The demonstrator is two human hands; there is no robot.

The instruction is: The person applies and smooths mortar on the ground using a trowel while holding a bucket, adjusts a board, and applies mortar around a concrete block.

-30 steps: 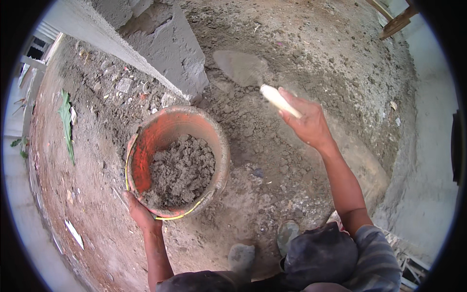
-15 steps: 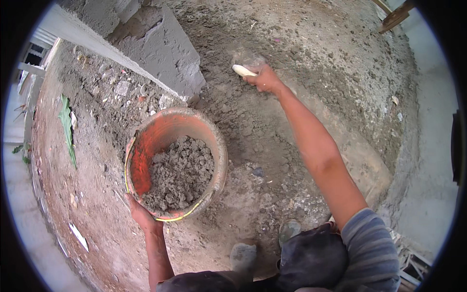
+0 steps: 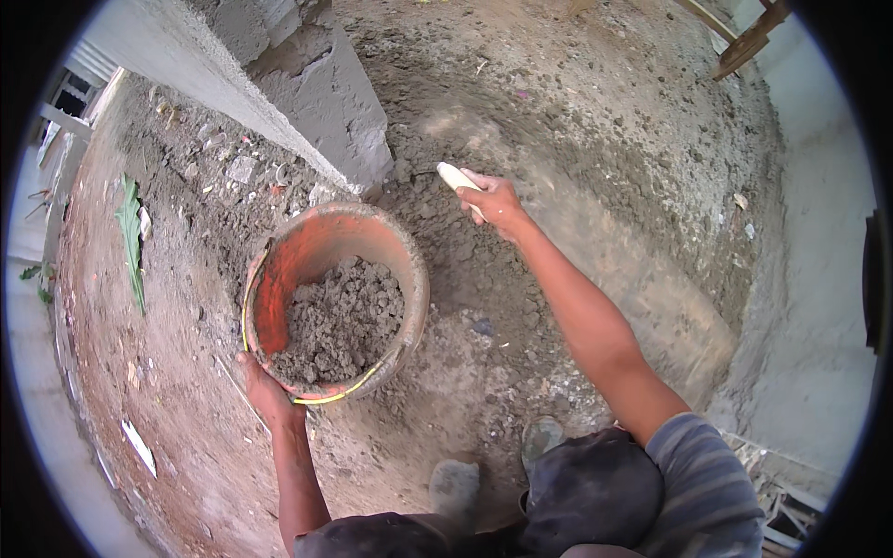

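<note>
A worn orange bucket [image 3: 279,251] tilts toward me, part filled with crumbly grey mortar [image 3: 346,316]. My left hand [image 3: 267,391] grips its near left rim by the yellow handle, with most of the fingers hidden behind the wall. Beyond the bucket and to its right, my right hand [image 3: 491,203] is closed around the pale handle of a trowel [image 3: 454,177]. Its blade can hardly be made out against the grey ground. Loose mortar lies on the ground around the right hand.
A rough grey concrete block or pillar [image 3: 326,102] stands just beyond the bucket. Rubble and a green leaf [image 3: 129,242] lie at the left. A grey wall [image 3: 819,279] runs along the right, near a wooden piece [image 3: 749,42]. My shoes [image 3: 454,488] are close below.
My right hand has come nearer to me with the trowel, whose handle has turned steeper. My left hand keeps its hold on the bucket. The view has shifted slightly.
</note>
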